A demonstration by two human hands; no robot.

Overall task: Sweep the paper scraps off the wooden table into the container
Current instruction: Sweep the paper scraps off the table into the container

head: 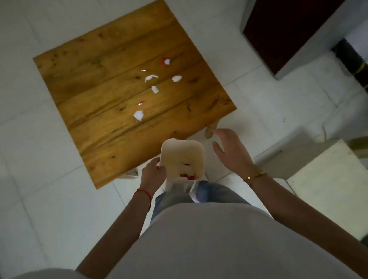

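Left hand [153, 175]: my fingers wrap the left wall of the pale, rounded-square paper container [182, 160], holding it tilted just off the near edge of the wooden table.
Left wrist: red string bracelet, forearm reaching forward.
Right hand [231, 149]: empty, fingers spread and loosely curled, just right of the container, not touching.
Right wrist: thin gold bangle.

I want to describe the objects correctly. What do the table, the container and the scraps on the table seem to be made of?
The table looks like wooden planks with a glossy varnish: grain, knots and board seams show, and light reflects off it. The container, held by the left hand, looks like thin cream plastic or coated card; the dim picture leaves that open. The scraps look like torn paper, white and red, with ragged edges.
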